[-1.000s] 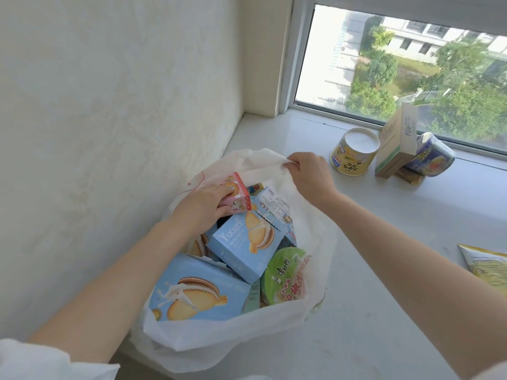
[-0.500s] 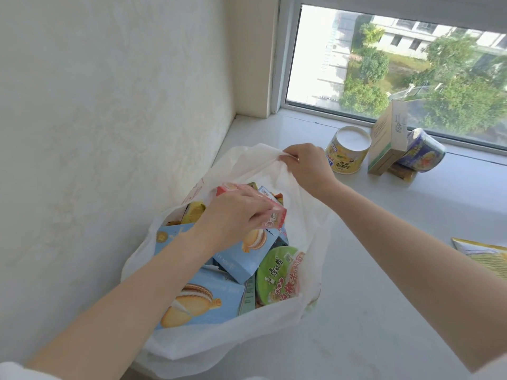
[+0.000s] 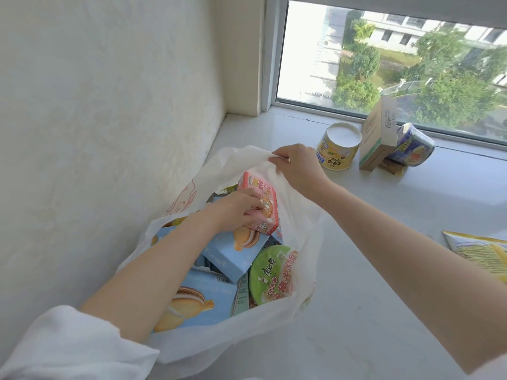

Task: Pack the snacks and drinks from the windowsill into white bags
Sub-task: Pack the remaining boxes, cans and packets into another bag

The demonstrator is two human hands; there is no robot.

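Two hands are seen at a white bag (image 3: 263, 322) set on the windowsill (image 3: 384, 311) against the left wall. Much of the bag's contents is hidden: a pale blue biscuit box (image 3: 200, 300) is partly covered by the left forearm, a second blue box (image 3: 233, 253) is overlapped by the pink box (image 3: 260, 204), and items deeper under the left hand cannot be made out. A green-lidded noodle cup (image 3: 274, 272) is seen just right of the left forearm, inside the bag. A yellow packet (image 3: 482, 250) beyond the right forearm is cut off by the frame edge. The left hand (image 3: 236, 212) is reached down into the bag, fingers curled round the pink box. The right hand (image 3: 299, 168) is raised over the far rim, the bag's edge pinched between thumb and fingers. Beyond the right hand, by the window, a yellow cup (image 3: 336, 152), an upright carton (image 3: 377, 135) and a blue cup (image 3: 411, 145) lying on its side are noted; a small brown item under them is unclear.
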